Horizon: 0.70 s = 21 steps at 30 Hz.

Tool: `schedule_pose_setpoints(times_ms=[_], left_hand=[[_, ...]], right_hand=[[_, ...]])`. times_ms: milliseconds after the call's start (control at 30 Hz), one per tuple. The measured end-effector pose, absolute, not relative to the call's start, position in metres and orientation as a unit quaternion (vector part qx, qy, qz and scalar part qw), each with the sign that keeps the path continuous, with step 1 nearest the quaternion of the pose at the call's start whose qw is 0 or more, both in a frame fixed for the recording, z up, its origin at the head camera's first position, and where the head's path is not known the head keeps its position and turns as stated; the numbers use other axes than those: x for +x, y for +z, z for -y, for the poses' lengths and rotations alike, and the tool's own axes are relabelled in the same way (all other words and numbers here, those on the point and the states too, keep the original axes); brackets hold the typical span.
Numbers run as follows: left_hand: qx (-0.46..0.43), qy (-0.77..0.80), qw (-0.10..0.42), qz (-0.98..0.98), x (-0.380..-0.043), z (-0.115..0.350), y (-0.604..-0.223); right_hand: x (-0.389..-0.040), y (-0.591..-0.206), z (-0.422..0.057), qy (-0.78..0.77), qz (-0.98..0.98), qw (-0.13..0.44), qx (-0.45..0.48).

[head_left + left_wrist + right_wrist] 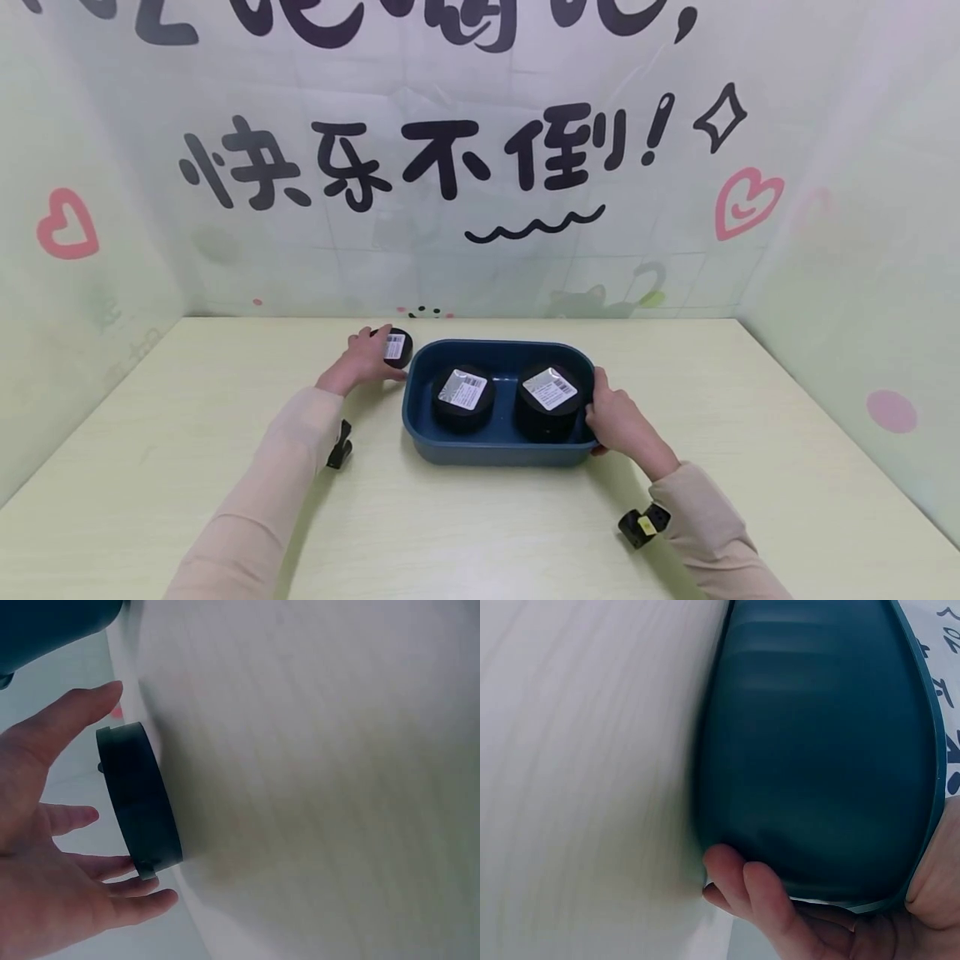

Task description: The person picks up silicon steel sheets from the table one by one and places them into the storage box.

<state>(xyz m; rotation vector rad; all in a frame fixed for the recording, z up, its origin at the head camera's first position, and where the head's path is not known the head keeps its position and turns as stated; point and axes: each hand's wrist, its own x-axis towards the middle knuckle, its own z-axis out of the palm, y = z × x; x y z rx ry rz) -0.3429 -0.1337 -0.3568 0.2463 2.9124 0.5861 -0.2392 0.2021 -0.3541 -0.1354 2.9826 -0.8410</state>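
A blue rectangular tub (495,455) with rounded corners stands on the table. Inside it, a round black container (462,400) with a white label is on the left and a taller-looking labelled black one (549,404) on the right. My right hand (618,419) grips the tub's right end; in the right wrist view its fingers (761,896) curl against the tub's outer wall (817,772). Left of the tub, my left hand (365,360) reaches around a low black round container (140,799) lying on the table. Its fingers are spread, the thumb (79,709) apart from the container.
The pale wooden table (480,533) meets a printed wall sheet (420,267) close behind the tub and the left black container. Similar pale walls rise on both sides. A small black device (643,525) is worn at the right wrist, another (340,446) at the left.
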Motion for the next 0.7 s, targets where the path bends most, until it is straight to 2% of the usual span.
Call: schedule_pose_setpoints(times_ms=[333, 700], left_hand=[[0.055, 0.185, 0.092, -0.977, -0.351, 0.132, -0.358], [0.046, 0.212, 0.065, -0.974, -0.357, 0.134, -0.362]], right_hand=[[-0.239, -0.354, -0.202, -0.275, -0.960, 0.020, -0.041], [-0.238, -0.352, -0.201, -0.275, -0.960, 0.031, -0.036]])
